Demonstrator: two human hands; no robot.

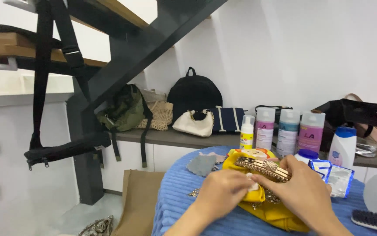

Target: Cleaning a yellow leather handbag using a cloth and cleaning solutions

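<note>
Both hands meet over the yellow bag on the blue-covered surface. Left hand pinches a small white pad against the bag's gold chain trim; right hand clamps the bag's top edge, steadying it. Looks like a wiping step on the trim. Next stroke calls for light pressure along the links while the right hand holds firm. 4 bottles stand behind, a brush lies at right.

A black backpack, cream handbag and four bottles line the grey shelf behind the blue cloth.
</note>
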